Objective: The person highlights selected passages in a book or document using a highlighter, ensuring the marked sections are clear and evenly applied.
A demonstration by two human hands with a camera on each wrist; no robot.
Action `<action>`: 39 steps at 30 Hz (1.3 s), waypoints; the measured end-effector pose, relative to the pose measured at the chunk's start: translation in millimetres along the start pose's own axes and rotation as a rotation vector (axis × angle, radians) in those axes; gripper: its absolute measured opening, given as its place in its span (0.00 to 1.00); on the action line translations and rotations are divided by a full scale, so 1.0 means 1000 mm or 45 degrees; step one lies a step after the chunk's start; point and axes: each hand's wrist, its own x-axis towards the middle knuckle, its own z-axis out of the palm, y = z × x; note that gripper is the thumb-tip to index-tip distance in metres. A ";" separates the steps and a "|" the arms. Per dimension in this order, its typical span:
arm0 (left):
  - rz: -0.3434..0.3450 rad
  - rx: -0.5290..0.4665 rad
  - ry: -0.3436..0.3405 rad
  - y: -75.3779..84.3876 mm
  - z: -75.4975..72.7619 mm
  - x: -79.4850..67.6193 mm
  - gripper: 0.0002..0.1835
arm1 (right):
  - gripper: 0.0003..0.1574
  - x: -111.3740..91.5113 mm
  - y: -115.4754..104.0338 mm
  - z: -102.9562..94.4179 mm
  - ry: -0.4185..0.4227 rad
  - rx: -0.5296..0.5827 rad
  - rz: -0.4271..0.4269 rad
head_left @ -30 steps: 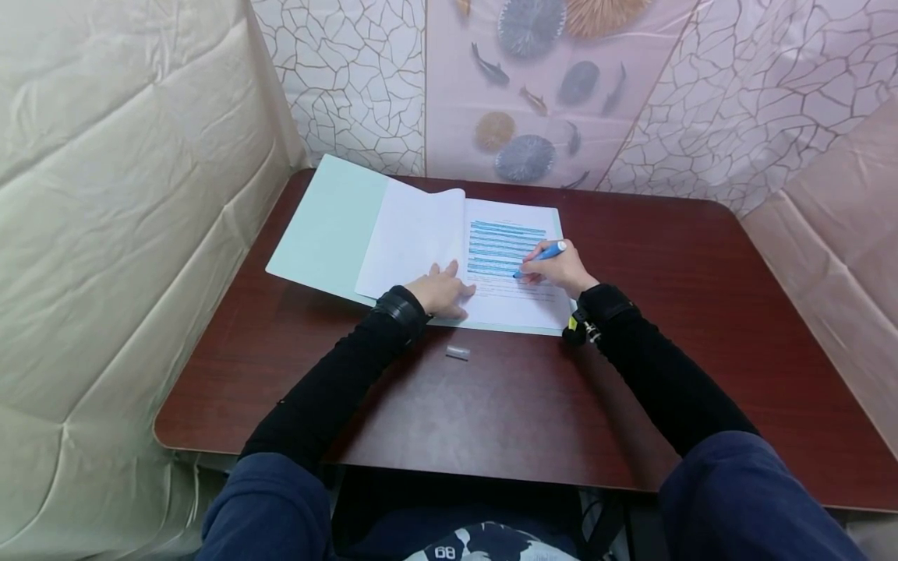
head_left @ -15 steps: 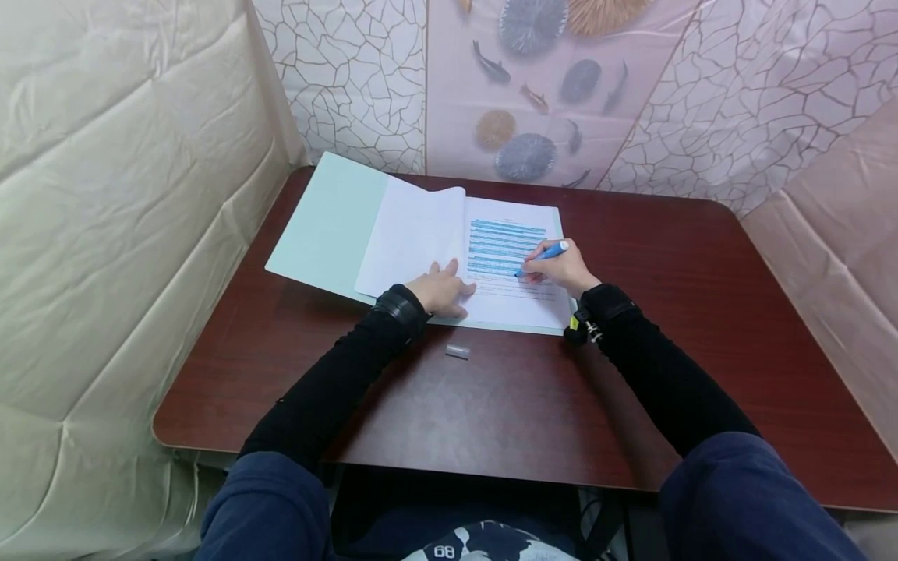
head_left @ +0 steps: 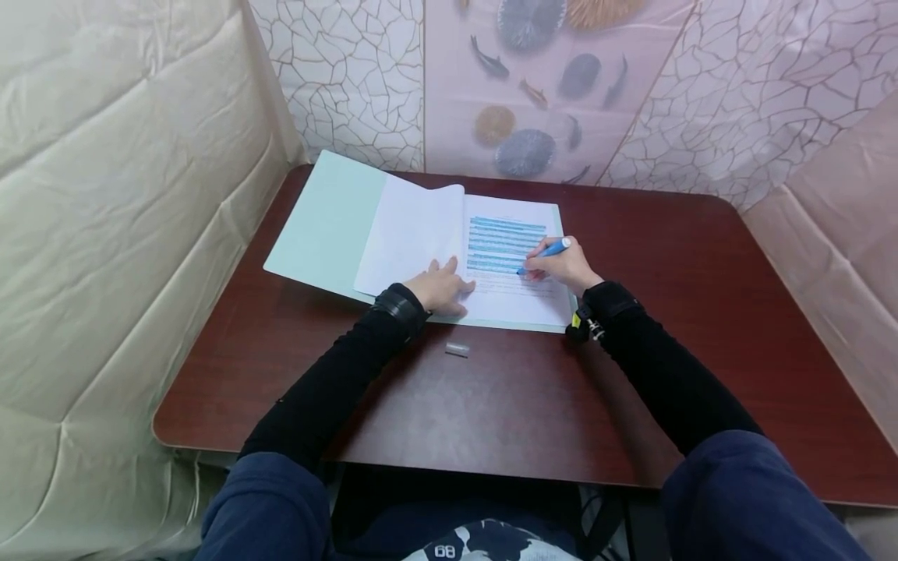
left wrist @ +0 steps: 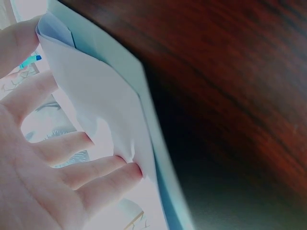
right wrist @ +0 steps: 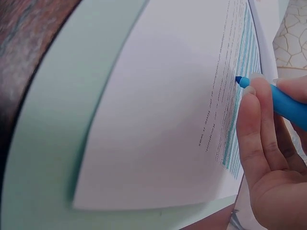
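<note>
A pale green folder lies open, its turned-over white page curling up near the middle. On the printed sheet at the right, blue strokes cover the upper lines of text. My right hand pinches a blue highlighter between thumb and fingers; its dark blue tip is at the lower edge of the coloured lines in the right wrist view. My left hand rests with spread fingers across the inner edge of the pages. Its fingertips touch the white paper in the left wrist view.
A small translucent grey cylinder, like a cap, lies on the dark red-brown table in front of the folder. Patterned wall covering stands right behind the table, and a cream cloth hangs along the left side.
The highlighter tip has slid slightly to the right along the line of text, the right hand moving with it. The left hand stays in place on the pages.
</note>
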 end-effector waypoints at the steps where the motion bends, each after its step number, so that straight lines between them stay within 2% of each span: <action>1: -0.001 -0.002 -0.002 0.000 0.001 0.000 0.34 | 0.12 0.000 0.000 0.000 0.001 0.001 0.004; 11: -0.008 0.005 0.000 0.000 0.002 0.001 0.34 | 0.13 0.012 0.019 -0.001 0.038 -0.031 -0.009; 20: -0.006 0.000 -0.001 -0.001 0.000 0.001 0.34 | 0.13 0.010 0.019 -0.002 0.040 -0.034 -0.048; 33: -0.009 -0.017 -0.004 -0.001 0.000 -0.001 0.34 | 0.11 0.010 0.020 -0.004 0.067 -0.048 -0.049; 39: -0.011 -0.026 -0.009 0.000 0.000 -0.002 0.34 | 0.11 0.010 0.023 -0.005 0.079 -0.101 -0.030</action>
